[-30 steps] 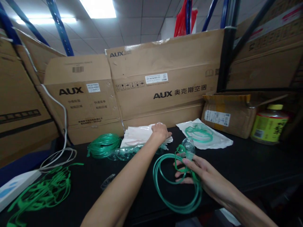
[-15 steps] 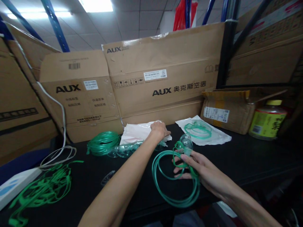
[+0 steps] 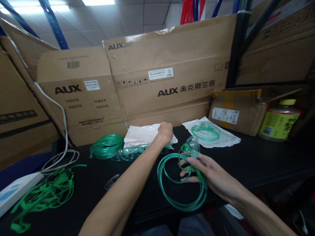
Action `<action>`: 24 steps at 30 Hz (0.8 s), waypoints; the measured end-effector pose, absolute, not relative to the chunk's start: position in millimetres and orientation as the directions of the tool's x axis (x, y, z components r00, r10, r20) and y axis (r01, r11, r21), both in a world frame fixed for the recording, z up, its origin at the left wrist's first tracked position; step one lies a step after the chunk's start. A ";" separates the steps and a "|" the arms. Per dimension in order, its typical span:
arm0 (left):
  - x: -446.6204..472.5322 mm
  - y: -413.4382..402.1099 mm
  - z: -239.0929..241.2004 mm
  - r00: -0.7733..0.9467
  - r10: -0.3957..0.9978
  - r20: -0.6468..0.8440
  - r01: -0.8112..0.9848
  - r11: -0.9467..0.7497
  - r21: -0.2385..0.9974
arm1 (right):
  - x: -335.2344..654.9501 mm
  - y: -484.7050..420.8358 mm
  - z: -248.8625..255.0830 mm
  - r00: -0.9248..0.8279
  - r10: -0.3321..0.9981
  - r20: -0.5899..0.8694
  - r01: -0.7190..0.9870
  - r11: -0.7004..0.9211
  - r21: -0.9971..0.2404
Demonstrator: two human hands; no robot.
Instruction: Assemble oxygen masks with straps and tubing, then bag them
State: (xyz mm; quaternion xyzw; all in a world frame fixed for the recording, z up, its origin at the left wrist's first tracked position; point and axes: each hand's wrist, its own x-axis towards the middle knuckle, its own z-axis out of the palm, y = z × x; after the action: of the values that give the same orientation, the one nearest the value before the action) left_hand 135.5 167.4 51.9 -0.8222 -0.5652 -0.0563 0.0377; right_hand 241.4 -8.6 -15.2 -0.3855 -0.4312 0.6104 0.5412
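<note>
Looks like I'm at the pouch-grabbing step: right hand (image 3: 205,165) pinching the oxygen mask (image 3: 193,143) with its coiled green tubing (image 3: 184,207) near the table (image 3: 246,160)'s front edge, left hand (image 3: 166,132) curled over the white pouches (image 3: 137,132) by the back edge — can't tell if it's gripping. Next move calls for peeling one pouch free — gently, imo.

The tube (image 3: 188,207) at the near middle has a sea-green colour, and its mask (image 3: 193,143) is clear. The coil (image 3: 107,147) at far left is a deeper green, while the straps (image 3: 48,193) at near left are bright green. The bags (image 3: 137,135) in the far middle are white. The table (image 3: 248,170) is plain black. The far box (image 3: 152,101) is brown, with black print. The jar (image 3: 279,121) at far right has a yellow cap (image 3: 287,102).
</note>
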 end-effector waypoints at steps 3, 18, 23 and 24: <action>133.3 172.0 51.2 0.314 0.939 0.139 0.946 -0.322 0.038 | 241.1 -8.8 -14.4 -0.124 0.992 0.000 -0.330 -0.041 -0.943; 111.4 195.3 51.2 0.262 0.965 0.006 0.951 -0.259 0.169 | 242.3 -8.1 -14.7 -0.122 0.992 -0.011 -0.334 -0.052 -0.941; 118.7 187.6 48.1 0.271 0.961 0.055 0.960 -0.274 0.063 | 243.5 -8.5 -18.1 -0.131 0.991 -0.005 -0.311 -0.045 -0.949; 120.8 186.0 47.1 0.269 0.961 0.063 0.961 -0.272 0.042 | 243.9 -8.6 -18.8 -0.136 0.991 0.001 -0.309 -0.041 -0.950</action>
State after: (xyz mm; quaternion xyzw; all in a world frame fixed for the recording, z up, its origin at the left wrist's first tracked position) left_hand 120.8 186.0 47.1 -0.7966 -0.6033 -0.0380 0.0023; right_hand 243.9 -8.6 -18.8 -0.3851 -0.4423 0.6102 0.5327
